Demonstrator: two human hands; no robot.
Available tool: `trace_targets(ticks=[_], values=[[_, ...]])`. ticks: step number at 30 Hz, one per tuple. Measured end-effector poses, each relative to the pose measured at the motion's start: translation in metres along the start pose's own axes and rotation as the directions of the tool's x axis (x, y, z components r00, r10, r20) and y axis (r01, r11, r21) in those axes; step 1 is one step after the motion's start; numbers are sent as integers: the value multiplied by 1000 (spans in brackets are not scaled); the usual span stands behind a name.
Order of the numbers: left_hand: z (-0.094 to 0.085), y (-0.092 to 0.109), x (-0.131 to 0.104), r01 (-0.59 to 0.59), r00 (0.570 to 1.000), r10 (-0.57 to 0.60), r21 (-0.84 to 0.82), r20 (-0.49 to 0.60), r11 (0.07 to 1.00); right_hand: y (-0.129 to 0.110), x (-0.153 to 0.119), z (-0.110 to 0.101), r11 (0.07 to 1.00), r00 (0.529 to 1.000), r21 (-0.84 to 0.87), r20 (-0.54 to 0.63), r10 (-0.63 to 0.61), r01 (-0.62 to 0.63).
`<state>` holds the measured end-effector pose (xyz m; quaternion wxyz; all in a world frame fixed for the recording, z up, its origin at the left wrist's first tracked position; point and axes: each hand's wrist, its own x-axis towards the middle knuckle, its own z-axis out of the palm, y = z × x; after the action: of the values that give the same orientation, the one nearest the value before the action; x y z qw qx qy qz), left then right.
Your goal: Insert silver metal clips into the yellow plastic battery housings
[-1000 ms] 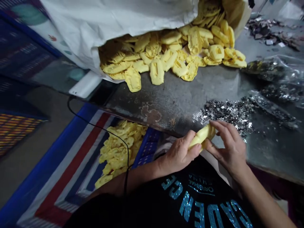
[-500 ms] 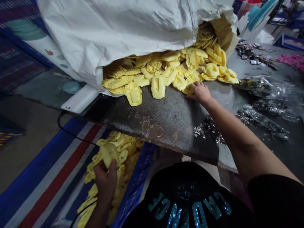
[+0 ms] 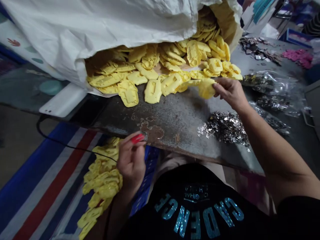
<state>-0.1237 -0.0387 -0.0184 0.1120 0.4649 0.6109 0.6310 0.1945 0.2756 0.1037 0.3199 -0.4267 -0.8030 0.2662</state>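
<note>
My right hand (image 3: 231,94) pinches a yellow molded piece (image 3: 206,88) by its edge, just over the table in front of the sack. The piece is blurred. My left hand (image 3: 132,163) is at the table's near edge with its fingers curled together. A small red thing (image 3: 137,138) shows at its fingertips; whether it is held or worn on a finger I cannot tell. Many similar yellow pieces (image 3: 153,90) spill out of a big white sack (image 3: 140,23). More yellow pieces (image 3: 106,180) are heaped below the table, partly hidden by my left arm.
Small shiny metal parts (image 3: 225,128) are piled on the dark metal table (image 3: 172,116). Clear bags (image 3: 277,88) of parts lie at the right. A white device (image 3: 62,101) and a black cable (image 3: 75,146) are at the left. A blue crate (image 3: 150,163) stands beneath.
My left hand has let go of its yellow piece and moved up and right to the table edge. My right hand has picked a yellow piece from the pile and drawn it right.
</note>
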Motion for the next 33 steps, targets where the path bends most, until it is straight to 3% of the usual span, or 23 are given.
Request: trace_targets(ticks=[3,6,10,11,14,15,18,20,23,24,25,28,30,31,33], values=[[58,34,13,91,978,-61,-141,201,986,-6,-26,-8,897,992,423,64,110,-127],[98,60,23,239,903,-143,-196,405,951,-21,-64,-7,764,974,605,162,156,-223],[122,82,26,528,702,-250,-252,667,811,-40,-123,-4,657,943,678,270,193,-329],[124,87,25,553,674,-246,-255,697,793,-43,-136,-4,643,935,681,294,198,-350],[132,100,23,540,648,-212,-245,732,805,-44,-166,-5,628,913,672,368,176,-392],[134,104,23,551,617,-211,-225,758,803,-43,-173,-5,629,904,664,394,166,-405],[139,114,22,637,429,-246,-99,869,764,-40,-194,-4,636,886,641,435,160,-429],[137,117,19,691,341,-292,-28,893,722,-39,-212,-2,630,894,647,405,194,-430],[126,115,11,762,337,-391,-4,857,648,-41,-247,7,620,921,680,298,251,-390],[121,114,7,784,316,-421,15,850,620,-43,-258,11,620,923,684,272,272,-384],[117,113,3,807,265,-437,50,860,588,-45,-268,15,624,923,681,249,295,-383],[107,111,-9,850,28,-426,203,904,486,-54,-286,22,687,921,614,222,322,-388],[105,112,-13,849,-74,-411,274,909,452,-57,-290,18,781,943,531,212,255,-330],[104,112,-13,848,-90,-410,286,908,446,-55,-291,13,832,956,475,195,218,-287],[104,113,-11,859,-50,-437,262,898,440,-44,-293,-3,926,974,301,52,222,-227]])
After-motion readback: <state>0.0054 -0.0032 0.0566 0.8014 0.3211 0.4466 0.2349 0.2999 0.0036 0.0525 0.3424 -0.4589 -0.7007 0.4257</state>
